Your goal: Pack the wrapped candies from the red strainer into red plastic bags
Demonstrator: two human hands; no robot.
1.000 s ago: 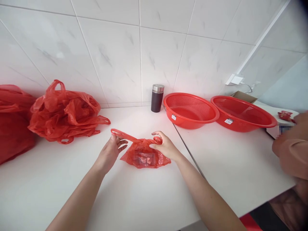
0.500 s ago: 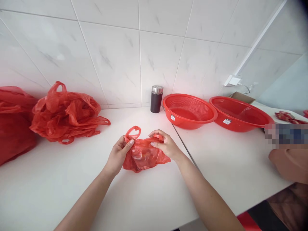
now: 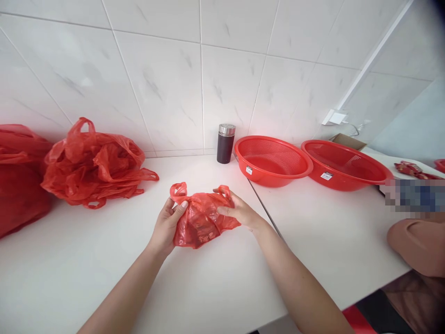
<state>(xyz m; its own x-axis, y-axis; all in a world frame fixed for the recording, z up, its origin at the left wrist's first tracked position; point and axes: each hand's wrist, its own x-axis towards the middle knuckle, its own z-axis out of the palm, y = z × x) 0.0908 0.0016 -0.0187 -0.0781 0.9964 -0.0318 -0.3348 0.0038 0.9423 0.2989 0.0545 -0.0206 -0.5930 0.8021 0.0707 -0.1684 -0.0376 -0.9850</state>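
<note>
A small red plastic bag (image 3: 200,222) is between my hands over the white table, its two loop handles sticking up at the top corners. Through the thin film something shows, with a printed pattern near the bottom; I cannot make out what it is. My left hand (image 3: 167,225) grips the bag's left side, thumb in front below the left handle. At the upper right corner, my right hand (image 3: 239,211) has its fingers behind the bag by the right handle and its thumb across the front.
Left on the table (image 3: 194,297) lie a pile of red plastic bags (image 3: 100,162) and a fuller red bag (image 3: 21,195). A black flask (image 3: 225,146) stands by the wall. Rightward are a red colander (image 3: 274,174), another red basin (image 3: 347,178) and a person in a cap (image 3: 413,246).
The bag has shifted slightly left and up. Its left handle has folded down smaller, while the right handle now stands up as a loop. A printed pattern inside has become visible.
</note>
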